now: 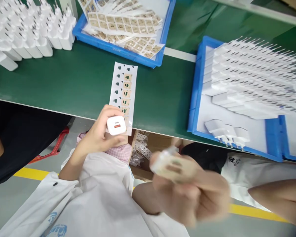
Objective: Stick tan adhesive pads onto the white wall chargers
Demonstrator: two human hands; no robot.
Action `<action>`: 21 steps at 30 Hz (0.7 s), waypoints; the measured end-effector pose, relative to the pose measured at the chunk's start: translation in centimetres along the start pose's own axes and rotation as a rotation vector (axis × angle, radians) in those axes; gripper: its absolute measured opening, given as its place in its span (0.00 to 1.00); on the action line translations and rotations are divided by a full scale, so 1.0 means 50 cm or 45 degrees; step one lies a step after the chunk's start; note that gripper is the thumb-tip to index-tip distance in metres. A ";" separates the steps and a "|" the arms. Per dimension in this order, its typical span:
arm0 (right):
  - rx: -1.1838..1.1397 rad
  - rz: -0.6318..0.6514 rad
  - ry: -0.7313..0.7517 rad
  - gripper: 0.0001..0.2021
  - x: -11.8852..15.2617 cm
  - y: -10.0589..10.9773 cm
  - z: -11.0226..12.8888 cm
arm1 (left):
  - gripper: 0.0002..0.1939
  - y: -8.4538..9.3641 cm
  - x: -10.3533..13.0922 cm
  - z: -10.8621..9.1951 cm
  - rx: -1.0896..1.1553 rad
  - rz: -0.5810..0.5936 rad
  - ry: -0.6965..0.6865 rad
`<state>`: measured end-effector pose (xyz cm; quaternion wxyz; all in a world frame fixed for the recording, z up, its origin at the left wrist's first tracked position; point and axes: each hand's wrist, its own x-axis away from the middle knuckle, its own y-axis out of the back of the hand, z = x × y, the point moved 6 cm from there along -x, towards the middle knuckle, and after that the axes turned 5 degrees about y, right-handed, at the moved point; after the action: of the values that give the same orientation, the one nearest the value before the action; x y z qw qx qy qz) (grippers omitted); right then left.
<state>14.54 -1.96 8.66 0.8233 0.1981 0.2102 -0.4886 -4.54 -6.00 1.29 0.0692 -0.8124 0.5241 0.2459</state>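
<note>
My left hand (96, 135) is closed around a white USB charger (116, 129), its port face with one orange-red port and one small slot turned up towards me. Just beyond it a sticker sheet (123, 85) lies on the green table, its near end partly hidden by the hand and charger. One column of the sheet still carries tan stickers; the other shows bare white backing with dark cutouts. My right hand (194, 191), raised close to the camera and blurred, pinches a tan sticker (175, 168) with a cutout in it. A whitish, see-through edge shows at its fingertips.
Several white chargers with pins up (27, 33) stand at the far left. A blue tray (118, 49) holds more sticker sheets. Another blue tray (197, 89) at right holds rows of chargers (251, 75). People sit on both sides; a cardboard box (160, 141) is below the table edge.
</note>
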 end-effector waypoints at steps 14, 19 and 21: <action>-0.105 -0.017 0.180 0.09 -0.025 -0.044 -0.049 | 0.36 -0.048 -0.002 -0.050 0.270 -0.056 -0.110; -0.170 0.039 0.117 0.08 -0.022 -0.047 -0.058 | 0.25 -0.048 -0.009 -0.069 0.151 -0.102 -0.211; -0.159 0.043 0.106 0.09 -0.021 -0.050 -0.055 | 0.24 -0.046 -0.009 -0.074 0.131 -0.124 -0.251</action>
<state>11.44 -0.83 6.63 0.8327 0.1702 0.2709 -0.4520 -1.46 -5.99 4.38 0.1737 -0.8043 0.4866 0.2937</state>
